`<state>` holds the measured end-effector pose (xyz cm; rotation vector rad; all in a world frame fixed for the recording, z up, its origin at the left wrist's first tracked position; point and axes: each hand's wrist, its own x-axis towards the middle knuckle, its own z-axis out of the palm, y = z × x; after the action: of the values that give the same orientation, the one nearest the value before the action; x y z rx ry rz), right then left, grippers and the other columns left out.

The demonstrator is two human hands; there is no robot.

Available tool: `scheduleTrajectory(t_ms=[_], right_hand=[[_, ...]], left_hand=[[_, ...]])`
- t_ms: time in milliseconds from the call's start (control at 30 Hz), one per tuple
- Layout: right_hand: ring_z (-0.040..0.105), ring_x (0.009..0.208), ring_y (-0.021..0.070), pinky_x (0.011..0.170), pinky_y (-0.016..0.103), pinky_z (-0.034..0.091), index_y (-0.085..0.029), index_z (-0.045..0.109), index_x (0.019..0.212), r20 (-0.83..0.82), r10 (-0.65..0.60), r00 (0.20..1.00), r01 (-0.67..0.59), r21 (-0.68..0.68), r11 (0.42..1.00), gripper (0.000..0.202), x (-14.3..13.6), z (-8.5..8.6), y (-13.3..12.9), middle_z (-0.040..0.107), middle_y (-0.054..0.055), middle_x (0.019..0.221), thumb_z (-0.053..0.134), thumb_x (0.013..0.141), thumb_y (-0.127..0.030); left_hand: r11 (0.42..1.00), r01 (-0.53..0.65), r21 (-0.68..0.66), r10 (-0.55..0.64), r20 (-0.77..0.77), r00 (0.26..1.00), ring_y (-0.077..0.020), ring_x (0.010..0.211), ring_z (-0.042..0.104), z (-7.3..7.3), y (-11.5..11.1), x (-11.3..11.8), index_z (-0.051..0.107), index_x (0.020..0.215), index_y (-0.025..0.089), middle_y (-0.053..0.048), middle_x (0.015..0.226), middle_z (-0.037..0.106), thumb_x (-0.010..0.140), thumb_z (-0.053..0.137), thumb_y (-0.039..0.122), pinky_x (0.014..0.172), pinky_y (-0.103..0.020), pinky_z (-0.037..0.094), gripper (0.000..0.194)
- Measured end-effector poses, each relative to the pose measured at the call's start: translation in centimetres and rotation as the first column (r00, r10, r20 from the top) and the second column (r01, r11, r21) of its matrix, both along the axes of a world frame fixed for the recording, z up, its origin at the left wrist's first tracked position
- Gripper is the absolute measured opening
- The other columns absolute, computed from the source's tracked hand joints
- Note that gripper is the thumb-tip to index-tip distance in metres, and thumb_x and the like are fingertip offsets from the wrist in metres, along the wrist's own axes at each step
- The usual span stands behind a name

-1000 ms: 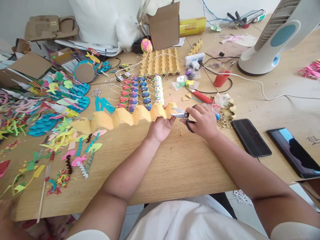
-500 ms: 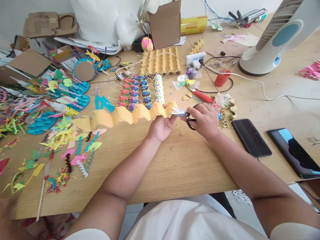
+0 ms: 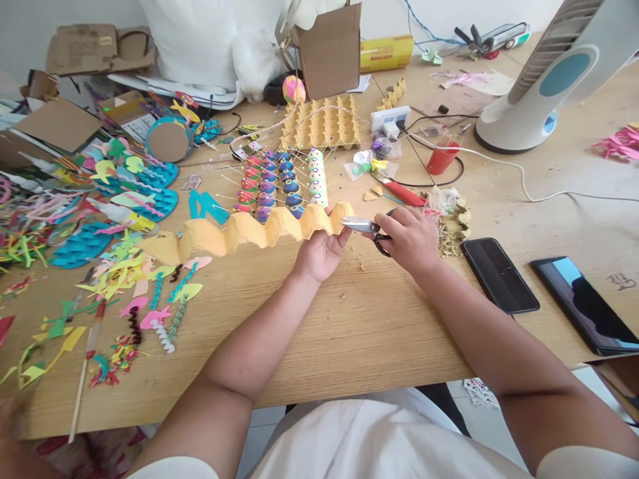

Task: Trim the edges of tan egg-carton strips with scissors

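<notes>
A long yellow strip of egg carton (image 3: 244, 229) stretches leftward above the table, its cups in a row. Near its right end my left hand (image 3: 322, 254) grips it from below, thumb and fingers closed on the edge. Black-handled scissors (image 3: 359, 225) sit in my right hand (image 3: 412, 236), the fingers wrapped through the handles. Their blades look nearly closed and lie at the strip's right end; whether they touch it I cannot tell. Behind the strip stand painted egg-carton rows in red, purple, blue and white (image 3: 318, 176), with pins sticking out.
A whole yellow egg tray (image 3: 324, 120) lies farther back. To the right are a red cup (image 3: 443, 155), a phone (image 3: 500, 275), a tablet (image 3: 586, 303) and a white fan (image 3: 536, 86). Paper scraps and fish shapes (image 3: 156, 318) cover the left. Another person's blurred hand (image 3: 12, 426) shows lower left.
The scissor blades have closed together from a slightly parted position at the strip's right end. Both hands hold nearly the same place.
</notes>
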<state>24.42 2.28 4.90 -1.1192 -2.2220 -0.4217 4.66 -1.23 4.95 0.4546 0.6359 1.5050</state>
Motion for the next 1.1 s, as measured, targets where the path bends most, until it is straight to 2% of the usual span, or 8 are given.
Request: scheduleTrajectory(t_ms=[267, 467, 800, 967, 1100], right_hand=[[0.054, 0.068, 0.0187, 0.062, 0.03, 0.034, -0.021, 0.072, 0.101, -0.267, 0.025, 0.963, -0.069, -0.157, 0.985, 0.053, -0.2, -0.8, 0.4, 0.063, 0.005, 0.075, 0.052, 0.095, -0.069], [0.058, 0.078, 0.0204, 0.068, 0.031, 0.037, -0.021, 0.073, 0.104, -0.165, 0.107, 0.98, -0.124, -0.094, 0.988, 0.053, -0.4, -0.7, 0.0, 0.067, 0.007, 0.084, 0.051, 0.097, -0.068], [0.058, 0.078, 0.0203, 0.067, 0.032, 0.036, -0.023, 0.074, 0.107, -0.092, 0.076, 0.993, -0.081, -0.046, 0.996, 0.05, 0.4, -0.9, 0.7, 0.068, 0.007, 0.086, 0.05, 0.098, -0.066], [0.058, 0.08, 0.0209, 0.068, 0.032, 0.037, -0.024, 0.074, 0.106, -0.077, 0.073, 0.994, -0.077, -0.057, 0.995, 0.049, 0.7, -0.8, 0.9, 0.067, 0.007, 0.085, 0.051, 0.097, -0.066], [0.058, 0.079, 0.0205, 0.067, 0.032, 0.035, -0.024, 0.074, 0.105, -0.037, 0.071, 0.997, -0.073, -0.05, 0.996, 0.049, 0.8, -0.8, 0.9, 0.067, 0.006, 0.084, 0.049, 0.098, -0.066]], left_hand=[[0.998, -0.039, -0.055, 0.037, -0.038, 0.999, -0.0194, 0.128, 0.066, -0.7, 0.1, -0.1, 0.071, 0.116, 0.03, -0.002, 0.127, 0.075, 0.088, 0.074, 0.029, 0.11, -0.035, 0.054, 0.028], [0.999, -0.007, -0.034, 0.007, 0.002, 1.0, -0.0199, 0.129, 0.066, -0.2, 0.1, -0.1, 0.068, 0.124, 0.03, -0.003, 0.13, 0.073, 0.088, 0.074, 0.029, 0.107, -0.032, 0.054, 0.036], [1.0, 0.004, 0.007, -0.004, 0.028, 1.0, -0.0199, 0.123, 0.068, -0.8, 0.3, -0.4, 0.068, 0.124, 0.031, -0.003, 0.126, 0.074, 0.089, 0.073, 0.031, 0.106, -0.033, 0.055, 0.036], [0.998, -0.03, -0.053, 0.03, -0.001, 1.0, -0.0196, 0.121, 0.069, -0.7, 0.4, -0.3, 0.07, 0.119, 0.03, -0.003, 0.123, 0.075, 0.091, 0.071, 0.034, 0.108, -0.035, 0.054, 0.028], [0.998, -0.047, -0.032, 0.047, -0.006, 0.999, -0.0184, 0.115, 0.071, -0.8, 0.5, -0.3, 0.07, 0.119, 0.03, -0.003, 0.12, 0.076, 0.091, 0.071, 0.034, 0.104, -0.033, 0.055, 0.028]])
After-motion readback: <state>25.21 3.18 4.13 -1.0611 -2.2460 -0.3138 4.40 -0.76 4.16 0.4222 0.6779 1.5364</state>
